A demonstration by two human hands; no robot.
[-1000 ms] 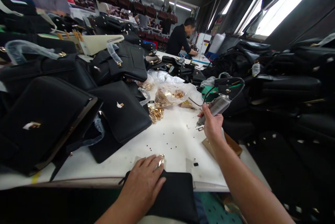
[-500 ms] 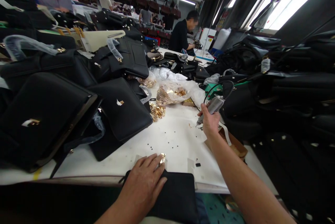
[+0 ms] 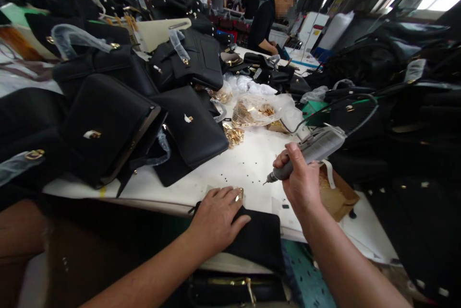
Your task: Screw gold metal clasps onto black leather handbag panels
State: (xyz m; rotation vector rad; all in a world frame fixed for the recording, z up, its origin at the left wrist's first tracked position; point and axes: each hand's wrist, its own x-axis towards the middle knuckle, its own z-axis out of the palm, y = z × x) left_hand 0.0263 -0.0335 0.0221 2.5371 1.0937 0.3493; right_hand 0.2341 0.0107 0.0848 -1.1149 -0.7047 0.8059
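My left hand (image 3: 218,219) lies flat on a black leather piece (image 3: 257,236) at the table's front edge, its fingers extended. By its fingertips is a shiny gold metal fitting (image 3: 239,195). My right hand (image 3: 300,176) is wrapped round a grey power screwdriver (image 3: 313,147) with a cable at its rear. The tip of the tool points down and left, above the white table (image 3: 201,178), to the right of the fitting. Small black dots lie scattered on the table beyond the fitting.
Black handbags (image 3: 108,130) are heaped on the left, more black leather goods (image 3: 414,145) on the right. A plastic bag of gold parts (image 3: 254,110) and loose gold parts (image 3: 234,135) lie farther back. An open cardboard box (image 3: 340,197) stands right. A person (image 3: 264,22) works behind.
The right hand has lifted the screwdriver off the table's right side and brought it nearer the left hand, its tip now pointing left. The camera view has shifted; the left hand stays on the leather piece.
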